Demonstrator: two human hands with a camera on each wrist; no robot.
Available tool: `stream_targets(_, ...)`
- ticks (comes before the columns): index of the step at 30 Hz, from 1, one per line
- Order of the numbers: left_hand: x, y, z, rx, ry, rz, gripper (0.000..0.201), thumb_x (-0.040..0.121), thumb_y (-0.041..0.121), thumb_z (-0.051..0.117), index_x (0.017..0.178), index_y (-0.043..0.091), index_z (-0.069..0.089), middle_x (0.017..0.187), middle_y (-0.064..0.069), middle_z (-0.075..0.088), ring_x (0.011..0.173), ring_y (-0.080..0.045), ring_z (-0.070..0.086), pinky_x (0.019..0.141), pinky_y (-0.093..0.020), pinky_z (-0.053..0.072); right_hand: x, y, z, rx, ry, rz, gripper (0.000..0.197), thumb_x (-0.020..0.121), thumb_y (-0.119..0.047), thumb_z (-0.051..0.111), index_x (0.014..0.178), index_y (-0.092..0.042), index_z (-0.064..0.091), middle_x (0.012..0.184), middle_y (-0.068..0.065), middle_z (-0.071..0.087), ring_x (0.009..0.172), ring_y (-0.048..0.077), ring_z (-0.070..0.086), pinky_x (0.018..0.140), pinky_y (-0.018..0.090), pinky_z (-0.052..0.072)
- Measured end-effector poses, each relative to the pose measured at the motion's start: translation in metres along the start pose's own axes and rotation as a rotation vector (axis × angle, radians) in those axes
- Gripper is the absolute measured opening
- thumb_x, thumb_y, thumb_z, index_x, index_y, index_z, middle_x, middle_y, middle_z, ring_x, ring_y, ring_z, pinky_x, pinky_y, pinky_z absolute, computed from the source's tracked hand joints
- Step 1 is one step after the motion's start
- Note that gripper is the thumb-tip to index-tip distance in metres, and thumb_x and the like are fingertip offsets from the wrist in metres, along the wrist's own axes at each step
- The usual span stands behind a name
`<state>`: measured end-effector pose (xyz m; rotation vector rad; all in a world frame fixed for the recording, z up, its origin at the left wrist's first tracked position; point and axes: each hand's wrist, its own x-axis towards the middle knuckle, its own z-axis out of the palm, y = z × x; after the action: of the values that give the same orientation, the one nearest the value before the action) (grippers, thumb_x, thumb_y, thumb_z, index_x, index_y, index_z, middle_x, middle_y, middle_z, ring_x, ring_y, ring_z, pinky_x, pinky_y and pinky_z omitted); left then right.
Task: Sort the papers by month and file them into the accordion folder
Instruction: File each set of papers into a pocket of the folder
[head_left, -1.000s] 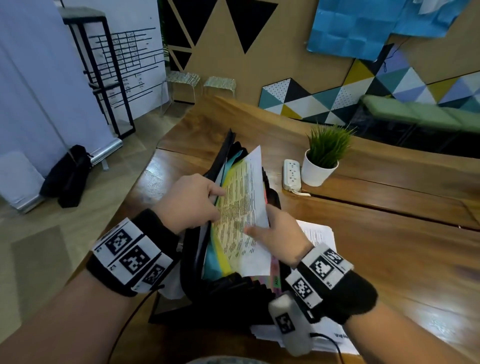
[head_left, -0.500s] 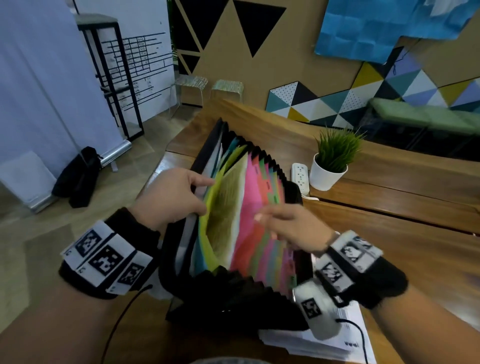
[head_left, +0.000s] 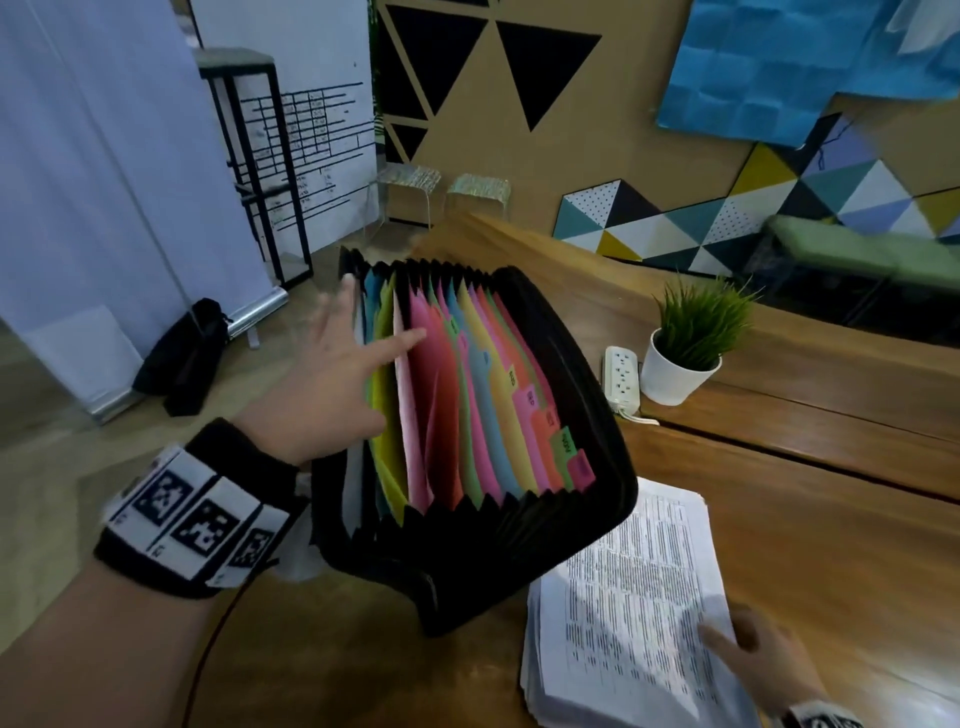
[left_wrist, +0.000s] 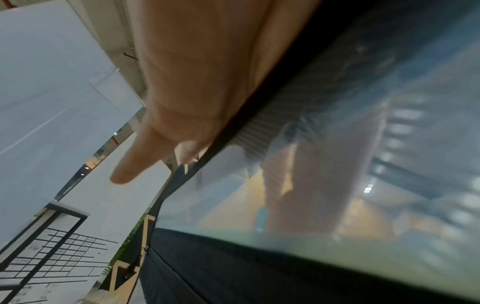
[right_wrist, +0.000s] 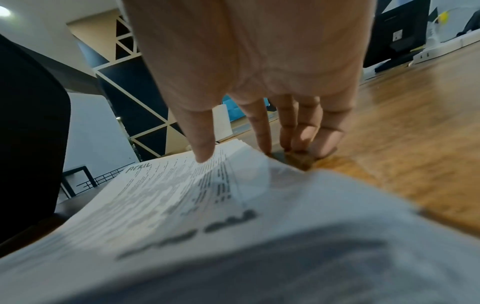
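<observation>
The black accordion folder (head_left: 582, 395) stands fanned wide on the wooden table, its coloured tabbed dividers (head_left: 467, 395) showing. My left hand (head_left: 337, 374) lies spread against the folder's left pockets, fingers straight, thumb reaching over to the pink divider. In the left wrist view some fingers (left_wrist: 306, 185) show through a translucent pocket, and one stays outside the folder (left_wrist: 233, 267). My right hand (head_left: 753, 654) rests on the stack of printed papers (head_left: 623, 597) to the folder's right. Its thumb (right_wrist: 202, 148) presses the top sheet, headed APRIL (right_wrist: 155, 185), while the fingers touch the table at the stack's edge.
A white potted plant (head_left: 685, 353) and a power strip (head_left: 621, 376) sit behind the folder on the right. The table (head_left: 805, 519) runs bare to the right. Its edge lies just left of the folder, with a black bag (head_left: 182, 358) on the floor beyond.
The printed sheet went down into a left pocket of the folder. My right hand left the folder and dropped onto the paper stack. My left hand spread its fingers, and the folder fanned wider.
</observation>
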<state>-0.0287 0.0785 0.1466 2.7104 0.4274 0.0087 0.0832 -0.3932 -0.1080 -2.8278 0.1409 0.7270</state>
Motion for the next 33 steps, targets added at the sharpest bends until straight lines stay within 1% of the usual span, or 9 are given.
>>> stream_targets(7,0.013,0.015,-0.006,0.418,-0.212,0.157,0.084,0.082,0.007,0.051,0.139,0.060,0.019,0.148,0.005,-0.040,0.134,-0.027,-0.041,0.109,-0.069,0.010,-0.052,-0.062,-0.022,-0.171,-0.123,0.045,0.146,0.027,-0.098,-0.001,0.140,-0.010,0.030,0.144,0.012,0.036,0.131,0.027,0.035,0.107,0.040,0.032)
stream_targets(10,0.015,0.019,-0.008,0.518,-0.270,0.182,0.069,0.084,0.011,0.048,0.134,0.057,0.035,0.156,0.003,-0.026,0.138,-0.029,-0.034,0.108,-0.071,0.011,-0.053,-0.064,-0.015,-0.188,-0.031,0.068,0.145,0.028,-0.095,0.001,0.144,-0.010,0.021,0.148,0.010,0.029,0.135,0.026,0.031,0.110,0.039,0.030)
stream_targets(14,0.011,0.013,-0.009,0.454,-0.248,0.161,0.032,0.096,0.038,0.038,0.113,0.047,0.063,0.160,0.004,0.003,0.145,-0.025,-0.014,0.112,-0.060,0.019,-0.062,-0.071,-0.018,-0.160,0.010,0.061,0.120,0.052,-0.088,0.027,0.143,-0.011,0.022,0.146,0.011,0.030,0.132,0.027,0.034,0.109,0.039,0.032)
stream_targets(18,0.006,0.005,-0.008,0.297,-0.194,0.095,0.075,0.086,0.074,0.011,0.088,0.035,0.075,0.151,0.003,0.033,0.144,-0.020,0.007,0.116,-0.041,0.018,-0.061,-0.068,-0.013,-0.124,0.043,0.057,0.100,0.071,-0.078,0.039,0.144,-0.011,0.022,0.145,0.010,0.031,0.131,0.027,0.035,0.109,0.039,0.033)
stream_targets(23,0.013,0.000,-0.004,0.381,-0.118,0.105,0.104,0.051,0.100,-0.003,0.055,0.028,0.072,0.108,0.008,0.061,0.122,-0.011,0.036,0.101,-0.041,0.039,-0.058,-0.065,-0.009,-0.105,0.066,0.052,0.094,0.075,-0.074,0.043,0.142,-0.011,0.023,0.143,0.011,0.033,0.129,0.027,0.037,0.107,0.039,0.036)
stream_targets(26,0.016,0.001,-0.006,0.449,-0.146,0.067,0.100,0.046,0.101,0.003,0.050,0.025,0.067,0.098,0.010,0.060,0.112,-0.012,0.041,0.091,-0.040,0.045,-0.060,-0.068,-0.009,-0.095,0.066,0.062,0.102,0.067,-0.078,0.035,0.143,-0.011,0.022,0.145,0.011,0.032,0.130,0.027,0.037,0.108,0.039,0.034)
stream_targets(30,0.008,0.003,-0.009,0.330,-0.125,0.037,0.044,0.065,0.078,0.050,0.055,0.037,0.061,0.125,0.007,0.052,0.126,-0.017,0.032,0.101,-0.047,0.039,-0.061,-0.068,-0.009,-0.082,0.096,0.073,0.090,0.078,-0.069,0.046,0.143,-0.012,0.021,0.146,0.011,0.029,0.132,0.027,0.034,0.108,0.039,0.033)
stream_targets(32,0.007,0.003,-0.007,0.210,-0.031,-0.001,0.019,0.067,0.057,0.071,0.081,0.046,0.065,0.150,-0.003,0.029,0.141,-0.024,0.014,0.112,-0.056,0.022,-0.062,-0.068,-0.007,-0.068,0.100,0.076,0.089,0.079,-0.067,0.048,0.143,-0.012,0.021,0.147,0.011,0.029,0.132,0.028,0.033,0.108,0.040,0.032)
stream_targets(33,0.007,0.001,-0.005,0.146,0.006,-0.056,0.038,0.066,0.047,0.077,0.102,0.045,0.064,0.157,-0.004,0.014,0.144,-0.027,0.004,0.114,-0.059,0.016,-0.062,-0.068,-0.007,-0.062,0.097,0.083,0.089,0.078,-0.067,0.049,0.143,-0.012,0.022,0.146,0.011,0.029,0.132,0.028,0.034,0.108,0.040,0.033)
